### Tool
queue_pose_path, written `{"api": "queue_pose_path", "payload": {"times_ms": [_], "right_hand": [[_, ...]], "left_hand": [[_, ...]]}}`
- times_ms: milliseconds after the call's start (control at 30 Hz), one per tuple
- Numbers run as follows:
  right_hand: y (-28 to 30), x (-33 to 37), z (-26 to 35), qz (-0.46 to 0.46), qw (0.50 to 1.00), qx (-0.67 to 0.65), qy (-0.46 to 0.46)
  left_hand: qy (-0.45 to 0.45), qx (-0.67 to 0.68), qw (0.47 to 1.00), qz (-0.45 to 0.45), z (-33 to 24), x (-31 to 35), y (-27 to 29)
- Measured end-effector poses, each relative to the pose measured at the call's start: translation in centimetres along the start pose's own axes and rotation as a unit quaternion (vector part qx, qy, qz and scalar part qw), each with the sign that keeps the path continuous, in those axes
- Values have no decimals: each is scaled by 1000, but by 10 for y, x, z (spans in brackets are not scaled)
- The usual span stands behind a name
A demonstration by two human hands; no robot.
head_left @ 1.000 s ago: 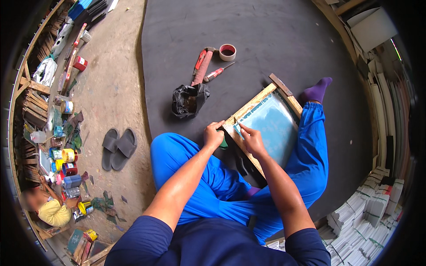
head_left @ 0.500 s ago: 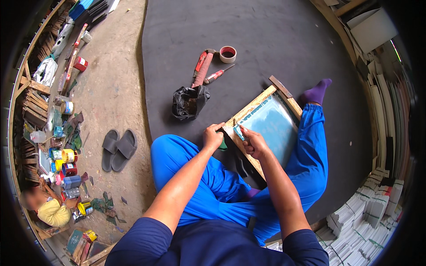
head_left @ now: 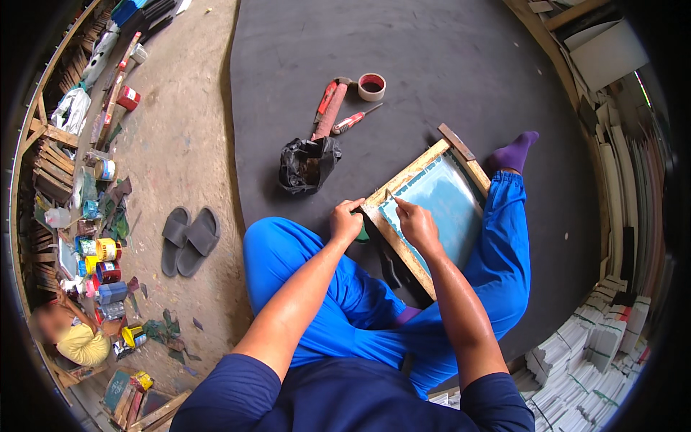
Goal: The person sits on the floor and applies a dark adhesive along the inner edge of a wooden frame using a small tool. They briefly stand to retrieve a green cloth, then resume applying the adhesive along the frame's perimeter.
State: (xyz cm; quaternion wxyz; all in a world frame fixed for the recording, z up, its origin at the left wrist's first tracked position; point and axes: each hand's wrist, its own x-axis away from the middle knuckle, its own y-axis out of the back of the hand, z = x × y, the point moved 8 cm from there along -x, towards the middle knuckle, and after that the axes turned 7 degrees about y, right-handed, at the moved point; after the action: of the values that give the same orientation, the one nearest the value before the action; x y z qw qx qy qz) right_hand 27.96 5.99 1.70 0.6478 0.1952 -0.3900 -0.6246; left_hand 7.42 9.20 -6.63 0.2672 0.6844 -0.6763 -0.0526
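A wooden screen-printing frame (head_left: 408, 175) with blue-green mesh (head_left: 448, 189) leans across my lap and right leg. My left hand (head_left: 346, 222) is closed at the frame's near-left corner, its fingertips against the wood. My right hand (head_left: 418, 224) reaches over the mesh beside that corner. Its fingers are pinched on a small pointed blade (head_left: 389, 194), whose tip touches the rail near the mesh edge; its handle is hidden by the hand. A bit of green (head_left: 362, 235) shows under my left hand.
On the dark mat (head_left: 453, 57) ahead lie a hammer (head_left: 330, 111), a red utility knife (head_left: 351, 121), a tape roll (head_left: 371, 87) and a black plastic bag (head_left: 308, 165). Sandals (head_left: 191, 241) and paint cans (head_left: 108, 250) are at left, near a seated person (head_left: 81, 338). Paper stacks (head_left: 601, 342) stand right.
My right hand has shifted slightly right and away from me, its wrist turned over the mesh. The blade tip moved a little along the corner. My left hand stays at the frame.
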Motion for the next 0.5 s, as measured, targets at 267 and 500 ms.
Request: {"api": "queue_pose_path", "payload": {"times_ms": [267,500], "right_hand": [[5,-11,43,53,988,146,-19],[-16,-16,12,46,998,33,-18]], "left_hand": [[-14,-9,1000,0,5,-3,-1],[-16,-11,1000,-6,4,1,-3]]}}
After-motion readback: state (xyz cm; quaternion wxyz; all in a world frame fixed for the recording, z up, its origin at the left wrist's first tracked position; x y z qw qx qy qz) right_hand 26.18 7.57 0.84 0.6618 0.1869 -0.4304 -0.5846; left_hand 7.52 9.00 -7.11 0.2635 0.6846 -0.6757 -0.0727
